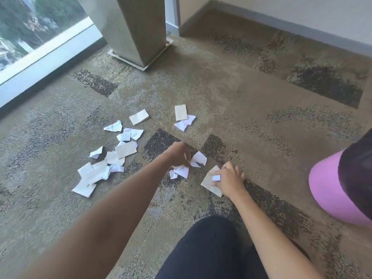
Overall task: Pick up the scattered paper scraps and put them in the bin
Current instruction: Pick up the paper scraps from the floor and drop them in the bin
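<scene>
Paper scraps lie scattered on the carpet; gathering is under way. Left hand pinches white scraps, right hand grips beige pieces. Next move, judged: carry both to the pink bin.

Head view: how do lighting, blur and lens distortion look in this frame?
Head view: soft daylight from the window at upper left, no harsh shadows or glare on the carpet; left hand motion-blurred at the white scraps, right hand sharper on the beige paper; wide-angle lens bows the baseboard and tilts the pillar.
</scene>
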Motion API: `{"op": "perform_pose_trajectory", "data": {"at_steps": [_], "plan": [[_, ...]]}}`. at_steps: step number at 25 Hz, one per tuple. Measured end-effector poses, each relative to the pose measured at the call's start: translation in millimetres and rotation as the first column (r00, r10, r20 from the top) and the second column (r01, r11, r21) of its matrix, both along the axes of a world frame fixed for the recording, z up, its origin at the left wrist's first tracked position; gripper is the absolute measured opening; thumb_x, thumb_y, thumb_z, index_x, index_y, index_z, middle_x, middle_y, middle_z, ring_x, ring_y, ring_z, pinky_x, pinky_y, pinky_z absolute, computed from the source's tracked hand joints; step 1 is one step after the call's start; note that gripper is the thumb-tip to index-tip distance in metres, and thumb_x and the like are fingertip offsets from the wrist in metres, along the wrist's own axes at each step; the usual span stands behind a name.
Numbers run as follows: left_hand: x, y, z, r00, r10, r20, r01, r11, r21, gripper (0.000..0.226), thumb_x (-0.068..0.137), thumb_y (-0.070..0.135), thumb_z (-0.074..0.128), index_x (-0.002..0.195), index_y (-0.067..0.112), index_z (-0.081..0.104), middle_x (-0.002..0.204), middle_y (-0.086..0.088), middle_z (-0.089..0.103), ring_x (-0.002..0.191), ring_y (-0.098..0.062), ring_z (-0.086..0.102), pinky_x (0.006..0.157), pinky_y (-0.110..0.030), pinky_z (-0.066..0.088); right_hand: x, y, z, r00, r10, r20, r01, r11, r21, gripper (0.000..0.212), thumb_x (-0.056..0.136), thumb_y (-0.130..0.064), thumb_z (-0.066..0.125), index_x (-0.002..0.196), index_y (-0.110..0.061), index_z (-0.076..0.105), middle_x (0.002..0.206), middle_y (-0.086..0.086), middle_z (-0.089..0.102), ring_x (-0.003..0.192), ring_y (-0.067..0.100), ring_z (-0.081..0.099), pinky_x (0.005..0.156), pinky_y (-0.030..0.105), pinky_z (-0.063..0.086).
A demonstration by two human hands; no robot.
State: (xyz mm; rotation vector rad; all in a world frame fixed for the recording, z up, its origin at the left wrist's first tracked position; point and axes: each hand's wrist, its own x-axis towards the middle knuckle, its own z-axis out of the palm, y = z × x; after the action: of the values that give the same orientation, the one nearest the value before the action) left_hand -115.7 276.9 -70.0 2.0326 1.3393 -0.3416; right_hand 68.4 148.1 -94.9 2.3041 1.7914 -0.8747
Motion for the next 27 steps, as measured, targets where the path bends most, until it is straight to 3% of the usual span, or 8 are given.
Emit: {"op": "perform_pose_trajectory", "data": {"at_steps": [4,7,12,15,17,21,24,27], "plan": [[-38,-5,15,0.942,0.325,0.079,-0.318,0.944,-0.089,0.030,0.063,0.028,0.090,0.085,0.017,0.075,0.094,0.004,0.067,0.088,-0.015,0.061,0.077,-0.027,0.046,1,-1,-1,0.998,-0.030,-0.046,0.030,1.000,0.000,0.038,0.086,-0.035,0.073,0.122,-0.023,0.067,0.122,0.004,0.047,0.117,0.026,0.045,0.099,0.038,0.036],[-55,-26,23,0.869,0.465,0.169,-0.421,0.874,-0.242,0.028,0.063,0.028,0.089,0.075,0.017,0.067,0.086,0.004,0.065,0.076,-0.013,0.056,0.078,-0.033,0.049,1,-7,-2,0.975,-0.041,-0.218,0.056,0.996,0.063,0.028,0.086,-0.013,0.073,0.114,-0.009,0.071,0.106,0.004,0.048,0.103,0.027,0.057,0.084,0.028,0.041],[-64,-70,15,0.832,0.533,0.156,-0.457,0.817,-0.351,0.029,0.063,0.023,0.089,0.081,0.012,0.070,0.088,-0.005,0.073,0.075,-0.017,0.065,0.073,-0.035,0.056,6,-13,-1,0.948,-0.012,-0.319,0.048,0.993,0.105,0.005,0.085,-0.007,0.073,0.088,-0.011,0.071,0.091,0.001,0.058,0.086,0.023,0.059,0.065,0.022,0.040],[-63,-85,11,0.906,0.413,0.088,-0.383,0.892,-0.240,0.013,0.068,0.009,0.084,0.073,0.016,0.075,0.080,-0.001,0.073,0.060,-0.008,0.057,0.053,-0.020,0.046,7,-5,10,0.901,0.006,-0.434,0.019,0.998,0.054,0.021,0.091,-0.001,0.063,0.099,-0.020,0.066,0.099,0.002,0.065,0.080,0.010,0.066,0.056,0.021,0.046],[-62,-93,11,0.945,0.313,0.095,-0.297,0.943,-0.150,0.013,0.069,0.006,0.083,0.072,0.017,0.077,0.085,-0.001,0.070,0.063,-0.005,0.052,0.061,-0.018,0.045,0,7,21,0.903,0.079,-0.422,-0.070,0.997,0.036,0.032,0.095,0.000,0.057,0.108,-0.029,0.053,0.095,-0.003,0.064,0.067,0.002,0.060,0.049,0.021,0.050],[-58,-107,-1,0.982,0.187,-0.002,-0.187,0.982,-0.025,0.016,0.066,0.011,0.085,0.070,0.023,0.075,0.097,0.004,0.046,0.092,-0.013,0.044,0.097,-0.028,0.039,-21,42,29,0.920,0.222,-0.324,-0.248,0.968,-0.041,0.086,0.091,0.008,0.056,0.149,-0.038,0.013,0.091,-0.002,0.056,0.072,0.010,0.058,0.058,0.028,0.048],[-52,-115,-10,0.975,0.223,-0.006,-0.222,0.975,0.013,0.029,0.070,-0.007,0.072,0.065,0.022,0.073,0.097,0.002,0.044,0.092,-0.018,0.053,0.083,-0.030,0.052,-33,65,25,0.936,0.234,-0.265,-0.270,0.957,-0.110,0.097,0.089,0.005,0.062,0.156,-0.029,0.001,0.124,0.018,0.058,0.093,0.023,0.064,0.073,0.039,0.050],[-49,-116,-6,0.972,0.234,-0.001,-0.234,0.972,0.017,0.025,0.069,-0.006,0.076,0.075,0.018,0.073,0.102,-0.002,0.053,0.096,-0.020,0.058,0.080,-0.027,0.051,-43,69,18,0.969,0.174,-0.178,-0.201,0.969,-0.146,0.086,0.089,0.001,0.064,0.152,-0.022,0.011,0.134,0.021,0.052,0.105,0.032,0.062,0.086,0.044,0.051]]}}
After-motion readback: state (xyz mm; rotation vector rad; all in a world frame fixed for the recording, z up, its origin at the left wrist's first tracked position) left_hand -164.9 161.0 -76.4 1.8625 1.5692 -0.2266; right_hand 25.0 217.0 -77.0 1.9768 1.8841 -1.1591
